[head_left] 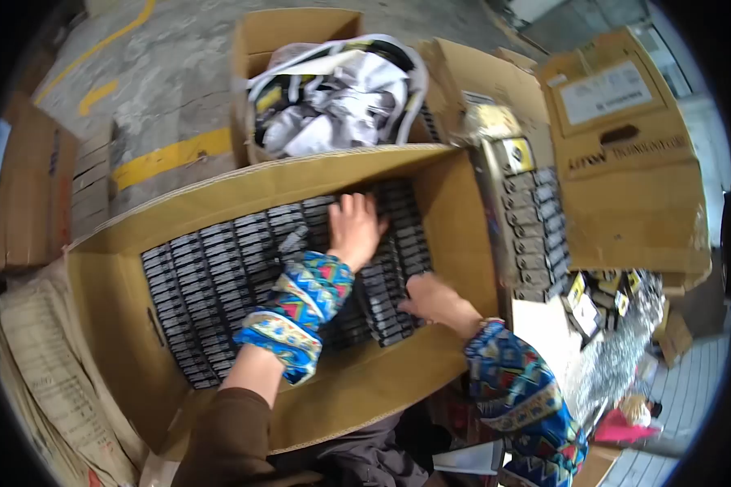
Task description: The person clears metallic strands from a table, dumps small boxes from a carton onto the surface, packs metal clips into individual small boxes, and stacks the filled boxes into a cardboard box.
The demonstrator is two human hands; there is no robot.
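Note:
A large cardboard box [110,325] holds rows of small black parts [207,276] with pale printed edges, packed close together. My left hand [354,232] lies on the rows toward the far side, fingers spread and fingertips down among the parts. My right hand [437,302] is at the right end of the box, touching a row of black parts [384,304] that sits slightly askew. Its thumb points left, while its other fingers are blurred and partly hidden. One loose part [293,239] lies tilted on top, left of my left hand. Patterned blue sleeve covers wrap both forearms.
Behind stands an open carton [296,28] filled with crumpled white wrapping [341,105]. To the right are stacked black parts [532,231], a printed carton [625,178] and silvery plastic wrap [617,365]. Brown sacks [53,357] lie at the left.

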